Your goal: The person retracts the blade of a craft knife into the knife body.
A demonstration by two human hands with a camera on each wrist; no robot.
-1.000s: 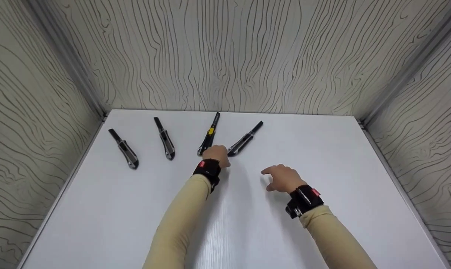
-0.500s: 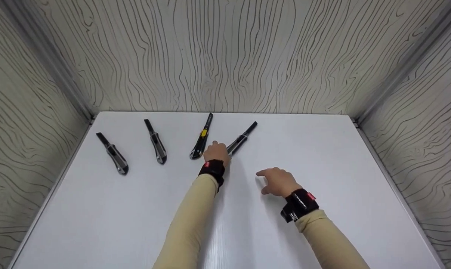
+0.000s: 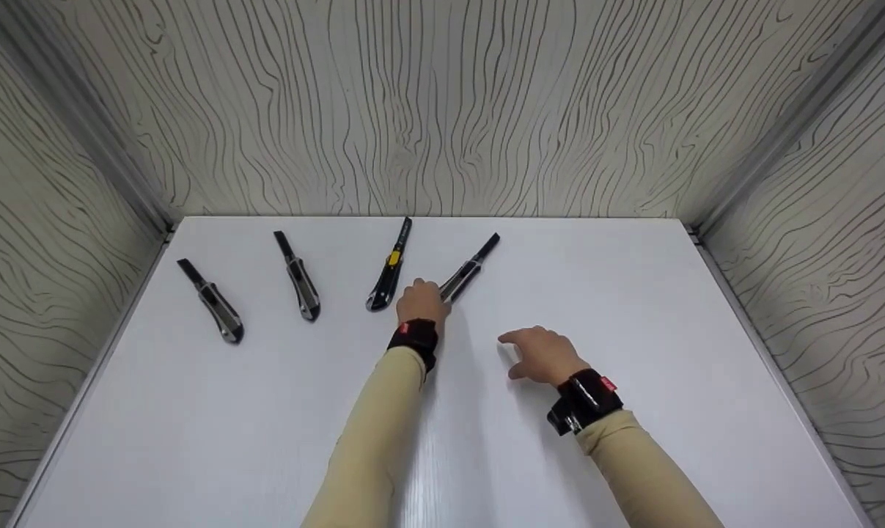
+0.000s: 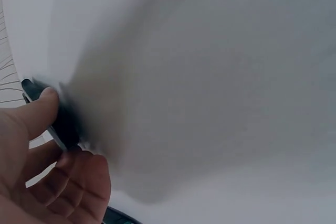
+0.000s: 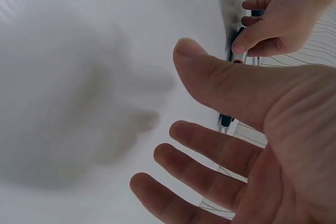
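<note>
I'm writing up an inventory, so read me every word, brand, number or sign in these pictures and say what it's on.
No text is readable.
Red tag on the left wrist strap: too small to read.
Second red tag on the right wrist strap: too small to read.
Leftmost utility knife, second utility knife, yellow-slider utility knife and rightmost utility knife: no legible lettering.

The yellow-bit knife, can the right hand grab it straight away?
Probably not: the left hand, pinching the rightmost utility knife, is between the right hand and the yellow-slider utility knife.
</note>
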